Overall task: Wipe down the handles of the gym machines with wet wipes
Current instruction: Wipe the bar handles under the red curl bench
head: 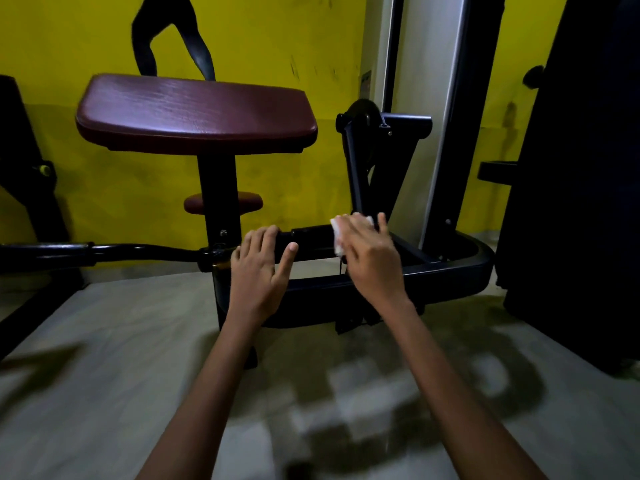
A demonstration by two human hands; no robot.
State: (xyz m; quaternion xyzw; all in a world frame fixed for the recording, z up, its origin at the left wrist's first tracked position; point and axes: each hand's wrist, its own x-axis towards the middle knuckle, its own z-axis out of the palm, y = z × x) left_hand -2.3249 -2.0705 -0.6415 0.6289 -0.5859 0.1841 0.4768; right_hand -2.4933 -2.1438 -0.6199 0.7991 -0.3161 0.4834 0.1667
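Resting on the black handle grip [308,233] of a preacher-curl style gym machine, both bare hands work at the centre of the head view.

- Left hand [259,268]: fingers draped over the near end of the grip, loosely curled round it, thumb stretched out toward 3 o'clock along the bar's underside. It holds the bar steady; how tightly cannot be told.
- Right hand [372,261]: just at 3 o'clock of the left, fingers laid over a folded white wet wipe [337,233] and pressing it against the grip. The wipe shows at the fingertips and along the hand's 9 o'clock edge; the thumb is hidden, so whether it pinches the wipe cannot be told.
- Handle grip: a short horizontal black sleeve between the two hands, joined at 9 o'clock to a curved black bar [138,252] running off toward the frame edge.
- Maroon arm pad [197,116]: at 11 o'clock of the hands, tilted, on a black post [220,192].
- Small maroon pad [249,202]: on the same post, lower down.
- Black base frame [450,268]: at 3 o'clock, curving round on the floor.
- Grey upright column [419,98]: at 1 o'clock, behind a black pivot arm [360,168].
- Yellow wall [69,46]: behind everything, with a dark painted figure [173,32] at 12 o'clock.
- Pale floor [104,375]: at 6 o'clock, blurred.
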